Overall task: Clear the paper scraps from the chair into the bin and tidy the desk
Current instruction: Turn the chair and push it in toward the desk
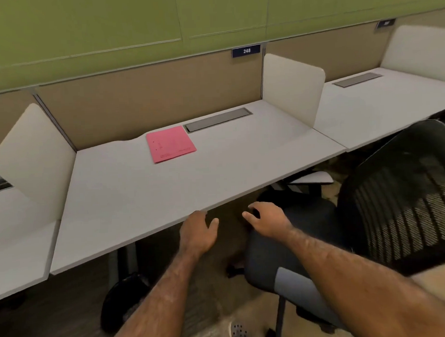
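A black office chair (314, 230) with a mesh back stands at the right, its dark seat partly under the white desk (146, 196); I see no paper scraps on the seat. A pink folder (170, 143) lies flat near the desk's back. A black bin (125, 297) with a bag liner sits on the floor under the desk's left part. My left hand (197, 229) hovers at the desk's front edge, fingers curled under it, holding nothing visible. My right hand (266, 219) is spread just over the seat's front, fingers apart and empty.
White side dividers (293, 87) and a tan back panel bound the desk, with a grey cable tray (217, 119) at its back. Neighbouring desks lie left and right. The chair's armrest (296, 284) is near my right forearm. My shoe shows on the carpet below.
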The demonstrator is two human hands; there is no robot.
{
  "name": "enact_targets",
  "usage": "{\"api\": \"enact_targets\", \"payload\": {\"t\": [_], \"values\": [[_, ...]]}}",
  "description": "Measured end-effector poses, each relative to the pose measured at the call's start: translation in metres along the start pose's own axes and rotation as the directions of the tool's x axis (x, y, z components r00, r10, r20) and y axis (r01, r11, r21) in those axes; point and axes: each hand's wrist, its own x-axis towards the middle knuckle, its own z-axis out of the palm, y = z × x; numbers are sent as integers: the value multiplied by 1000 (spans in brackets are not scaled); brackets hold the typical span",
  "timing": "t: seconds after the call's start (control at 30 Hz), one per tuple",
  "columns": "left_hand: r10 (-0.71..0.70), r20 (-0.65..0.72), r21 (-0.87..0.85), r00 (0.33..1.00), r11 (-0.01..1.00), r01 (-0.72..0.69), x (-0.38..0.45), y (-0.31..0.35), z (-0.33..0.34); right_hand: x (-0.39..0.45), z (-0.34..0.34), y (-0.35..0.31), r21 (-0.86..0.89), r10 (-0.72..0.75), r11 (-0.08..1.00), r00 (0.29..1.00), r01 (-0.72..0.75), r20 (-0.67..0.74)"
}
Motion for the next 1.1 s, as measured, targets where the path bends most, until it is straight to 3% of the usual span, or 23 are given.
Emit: {"api": "enact_targets", "payload": {"t": [0.3,0.67,0.8,0.9,1.1], "values": [[249,103,-26,963,969,-248,-68,115,44,-75,-115,97,-82,96,991,983,-110,-153],[451,229,-122,863,893,-434,-145,334,149,-119,-302,289,-468,157,855,972,-223,-176],[493,266,-125,829,870,-477,-171,414,183,-128,-325,341,-317,159,931,983,-180,-91],[482,274,-74,832,873,-482,-182,460,202,-132,-325,356,-194,113,971,983,-141,-146],[314,223,113,923,932,-344,-180,501,240,-139,-324,370,-102,93,988,975,-115,-202]]}}
